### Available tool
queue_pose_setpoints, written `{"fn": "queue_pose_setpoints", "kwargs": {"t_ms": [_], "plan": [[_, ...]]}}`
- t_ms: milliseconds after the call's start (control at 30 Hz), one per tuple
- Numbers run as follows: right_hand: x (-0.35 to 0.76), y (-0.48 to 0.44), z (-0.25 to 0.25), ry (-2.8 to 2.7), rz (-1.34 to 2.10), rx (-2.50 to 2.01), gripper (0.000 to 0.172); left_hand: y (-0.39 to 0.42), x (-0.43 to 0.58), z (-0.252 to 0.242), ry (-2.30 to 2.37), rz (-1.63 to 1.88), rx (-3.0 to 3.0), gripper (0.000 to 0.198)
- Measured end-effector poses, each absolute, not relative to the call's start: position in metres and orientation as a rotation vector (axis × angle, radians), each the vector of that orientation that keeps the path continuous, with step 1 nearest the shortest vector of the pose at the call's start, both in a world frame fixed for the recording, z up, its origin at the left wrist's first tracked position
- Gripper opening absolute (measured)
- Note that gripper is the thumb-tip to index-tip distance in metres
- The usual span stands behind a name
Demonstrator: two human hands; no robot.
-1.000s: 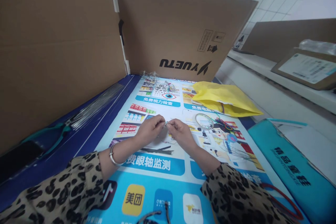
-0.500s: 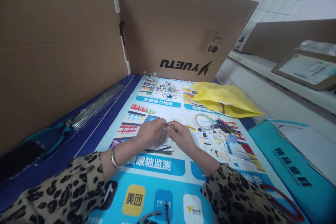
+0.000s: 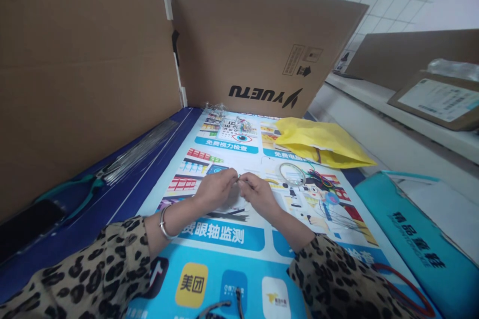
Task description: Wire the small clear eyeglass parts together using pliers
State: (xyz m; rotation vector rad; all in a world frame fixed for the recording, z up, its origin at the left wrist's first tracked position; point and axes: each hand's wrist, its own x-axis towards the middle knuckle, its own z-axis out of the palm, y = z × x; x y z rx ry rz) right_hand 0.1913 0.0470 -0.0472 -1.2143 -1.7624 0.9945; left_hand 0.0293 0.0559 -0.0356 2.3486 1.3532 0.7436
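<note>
Over the middle of the printed poster (image 3: 258,284), my left hand (image 3: 215,192) and my right hand (image 3: 260,198) meet fingertip to fingertip. Each is closed in a pinch on a tiny dark thing between them, too small and too covered by the fingers to name. Just right of my right hand lies a clear ring-shaped roll (image 3: 282,172), with a tangle of coloured wires or cords (image 3: 318,178) beside it. Thin dark strips (image 3: 234,217) rest on the poster below my hands.
Cardboard panels (image 3: 243,40) stand at the back and left. On the left lie thin silver wires (image 3: 138,154), teal-handled pliers (image 3: 88,197) and a black flat object (image 3: 32,227). A yellow bag (image 3: 325,144) and a teal shoebox (image 3: 404,229) are on the right. Tangled wire pieces (image 3: 215,108) sit far back.
Both hands keep the same pinch, almost in place. The whole view has shifted very slightly; nothing else visibly moved.
</note>
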Motion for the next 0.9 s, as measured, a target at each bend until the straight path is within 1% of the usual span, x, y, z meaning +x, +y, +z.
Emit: {"fn": "queue_pose_setpoints", "kwargs": {"t_ms": [333, 533, 767, 900], "plan": [[0.19, 0.045, -0.033, -1.508, 1.135, -1.218, 0.028, 0.055, 0.03, -0.031, 1.25, 0.99, 2.092, 0.018], [0.192, 0.049, -0.034, -1.414, 1.258, -1.177, 0.036, 0.054, 0.031, -0.028, 1.231, 0.992, 2.069, 0.019], [0.197, 0.051, -0.032, -1.331, 1.419, -1.15, 0.037, 0.055, 0.032, -0.031, 1.17, 0.974, 2.097, 0.02], [0.197, 0.049, -0.03, -1.333, 1.413, -1.132, 0.037, 0.055, 0.033, -0.03, 1.231, 1.016, 2.095, 0.019]]}}
